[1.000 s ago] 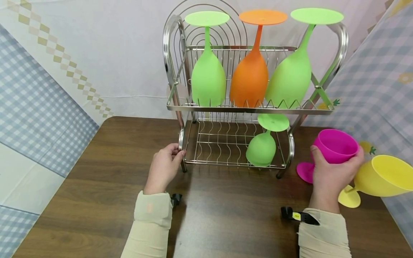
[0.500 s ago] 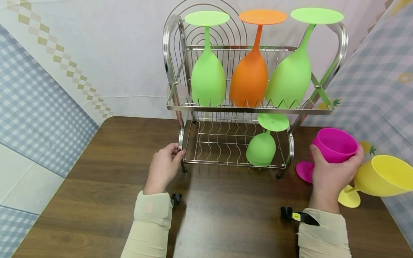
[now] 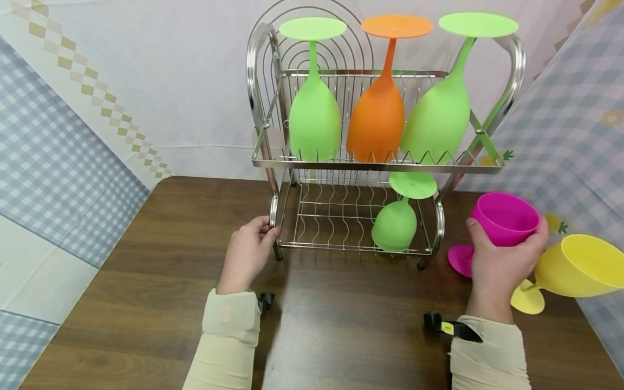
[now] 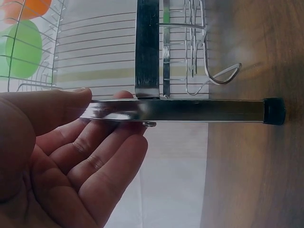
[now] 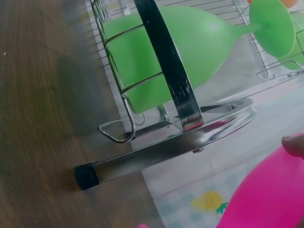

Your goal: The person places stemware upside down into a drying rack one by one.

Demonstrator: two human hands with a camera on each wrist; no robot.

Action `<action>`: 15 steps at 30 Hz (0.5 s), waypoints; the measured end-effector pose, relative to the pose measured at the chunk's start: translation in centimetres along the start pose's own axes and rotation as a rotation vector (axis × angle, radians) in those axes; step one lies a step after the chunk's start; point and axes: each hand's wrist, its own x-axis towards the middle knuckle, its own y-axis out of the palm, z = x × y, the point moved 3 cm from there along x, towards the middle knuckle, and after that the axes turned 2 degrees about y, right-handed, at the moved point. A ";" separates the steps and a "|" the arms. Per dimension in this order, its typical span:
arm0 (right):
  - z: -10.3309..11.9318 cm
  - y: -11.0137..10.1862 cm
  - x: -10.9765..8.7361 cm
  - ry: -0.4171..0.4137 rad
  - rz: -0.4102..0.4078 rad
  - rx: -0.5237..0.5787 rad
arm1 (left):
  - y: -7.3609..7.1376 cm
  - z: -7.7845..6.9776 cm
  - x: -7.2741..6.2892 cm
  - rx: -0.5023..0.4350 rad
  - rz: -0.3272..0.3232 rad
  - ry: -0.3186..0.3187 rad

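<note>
My left hand (image 3: 247, 252) pinches the front left leg of a metal two-tier dish rack (image 3: 377, 167) between thumb and fingers; the left wrist view shows the thumb on one side of the leg (image 4: 204, 110) and the fingers on the other. At the right, my right hand (image 3: 504, 265) is wrapped around the bowl of a magenta goblet (image 3: 507, 216), which stands rim up, its stem mostly hidden. Behind that hand a yellow goblet (image 3: 580, 265) leans to the right. One green goblet (image 3: 396, 225) rests upside down on the lower tier, at its right end.
Upside down on the upper tier are a green goblet (image 3: 314, 119), an orange goblet (image 3: 377, 119) and another green goblet (image 3: 439, 116). The rack stands on a brown wooden table (image 3: 341, 325). Patterned cloth (image 3: 580, 141) hangs at the back and sides.
The magenta goblet and my right hand have shifted very slightly up and left. My left hand keeps its hold on the rack leg.
</note>
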 end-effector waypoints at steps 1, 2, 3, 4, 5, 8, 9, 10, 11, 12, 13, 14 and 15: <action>0.0 0.0 0.0 0.002 0.002 -0.001 | 0.0 0.0 0.0 0.000 0.001 -0.001; 0.0 0.0 0.0 0.004 0.003 -0.005 | 0.0 0.0 0.0 0.000 0.001 -0.002; 0.1 0.0 -0.1 0.006 0.004 -0.006 | 0.0 0.0 0.0 0.000 0.000 -0.002; 0.2 0.0 -0.1 0.006 0.004 -0.008 | -0.1 0.0 0.0 -0.001 0.000 -0.002; 0.2 -0.1 -0.1 0.006 0.004 -0.004 | -0.1 0.1 0.0 -0.001 -0.001 0.001; 0.3 -0.1 0.0 -0.005 0.004 0.015 | -0.1 0.1 0.0 -0.003 -0.006 0.008; 0.3 -0.1 0.0 -0.010 0.004 0.023 | -0.1 0.1 0.0 -0.004 -0.007 0.008; 0.2 -0.1 0.1 -0.015 0.004 0.041 | -0.1 0.0 0.0 -0.004 -0.009 0.010; 0.2 -0.1 0.2 -0.018 0.006 0.062 | -0.2 0.0 0.0 -0.004 -0.010 0.012; 0.1 -0.1 0.3 -0.022 0.006 0.075 | -0.2 0.0 0.0 -0.004 -0.011 0.012; 0.1 -0.2 0.3 -0.024 0.008 0.090 | -0.2 0.0 0.0 -0.004 -0.011 0.013; 0.2 -0.2 0.3 -0.025 0.009 0.099 | -0.2 0.0 0.0 -0.004 -0.012 0.012; 0.2 -0.2 0.3 -0.025 0.010 0.111 | -0.2 0.0 0.0 -0.003 -0.013 0.013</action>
